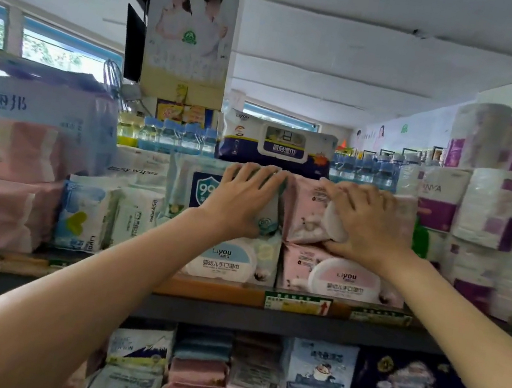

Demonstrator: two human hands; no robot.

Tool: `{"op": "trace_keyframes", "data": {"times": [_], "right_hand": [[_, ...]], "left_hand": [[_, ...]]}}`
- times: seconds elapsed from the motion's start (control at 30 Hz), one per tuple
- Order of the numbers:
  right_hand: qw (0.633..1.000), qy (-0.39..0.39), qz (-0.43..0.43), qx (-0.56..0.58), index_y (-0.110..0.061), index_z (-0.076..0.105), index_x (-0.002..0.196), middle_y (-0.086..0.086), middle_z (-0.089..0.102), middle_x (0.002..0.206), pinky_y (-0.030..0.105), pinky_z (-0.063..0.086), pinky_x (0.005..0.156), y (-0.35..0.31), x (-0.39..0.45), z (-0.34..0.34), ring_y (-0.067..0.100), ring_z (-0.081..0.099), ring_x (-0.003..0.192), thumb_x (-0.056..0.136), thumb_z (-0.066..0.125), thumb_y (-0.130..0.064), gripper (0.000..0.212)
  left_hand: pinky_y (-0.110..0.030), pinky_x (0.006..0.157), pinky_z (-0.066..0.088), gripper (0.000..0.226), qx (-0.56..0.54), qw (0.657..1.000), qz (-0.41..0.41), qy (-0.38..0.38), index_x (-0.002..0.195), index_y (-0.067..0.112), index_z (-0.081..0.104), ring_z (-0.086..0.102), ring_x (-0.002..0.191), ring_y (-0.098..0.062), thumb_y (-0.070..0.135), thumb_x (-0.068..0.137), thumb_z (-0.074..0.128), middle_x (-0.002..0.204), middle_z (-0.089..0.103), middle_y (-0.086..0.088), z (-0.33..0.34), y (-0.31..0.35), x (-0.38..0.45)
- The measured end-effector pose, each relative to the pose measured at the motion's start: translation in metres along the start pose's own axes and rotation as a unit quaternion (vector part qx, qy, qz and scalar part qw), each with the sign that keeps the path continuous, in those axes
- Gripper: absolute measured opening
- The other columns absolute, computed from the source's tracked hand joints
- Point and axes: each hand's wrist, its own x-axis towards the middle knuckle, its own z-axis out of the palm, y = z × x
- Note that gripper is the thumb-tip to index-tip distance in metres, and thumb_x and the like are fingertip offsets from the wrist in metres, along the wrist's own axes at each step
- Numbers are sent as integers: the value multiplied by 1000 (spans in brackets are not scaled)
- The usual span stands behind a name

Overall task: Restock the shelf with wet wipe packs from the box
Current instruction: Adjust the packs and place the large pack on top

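Head view: both hands are raised to the upper shelf [263, 301], each laid on the face of a wet wipe pack in the top layer. The left hand [239, 201] spreads its fingers flat over the blue pack [188, 182], pressing, not gripping. The right hand [365, 226] lies on the pink pack [306, 213] just beside it, fingers loosely bent over the round lid; I cannot tell whether it presses or holds. The two packs touch edge to edge between the hands, tilted back, long axes running sideways along the shelf, each resting on a like-coloured lower pack [229, 261] below the wrists. Both packs lie straight ahead of the palms, so the coming move is probably a push away from the person to seat them. Each hand is equally near its own pack. The box is not in view.
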Motion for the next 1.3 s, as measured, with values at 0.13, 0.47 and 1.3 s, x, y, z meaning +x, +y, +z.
{"op": "trace_keyframes", "data": {"times": [0.13,0.47,1.3], "right_hand": [[999,18,22,-27,-31,5,149,4,26,149,47,24,102,-10,7,7,33,28,128,78,61,-50,92],[987,50,52,141,-27,35,141,3,33,147,50,17,115,33,4,-14,24,26,138,83,49,-60,69],[982,-33,-119,143,-45,-14,139,-3,-8,154,54,11,114,133,-23,39,26,-1,141,64,61,-70,109]], "left_hand": [[-38,113,12,96,-16,1000,8,10,148,20,9,18,137,-23,39,74,68,152,19,0,2,-6,0],[-42,118,0,71,-33,991,104,73,146,28,19,11,144,-26,46,86,52,155,15,-4,-7,38,3],[-54,116,7,114,88,996,-23,-24,137,39,-20,17,140,-28,70,65,62,152,17,-6,5,88,29]]}}
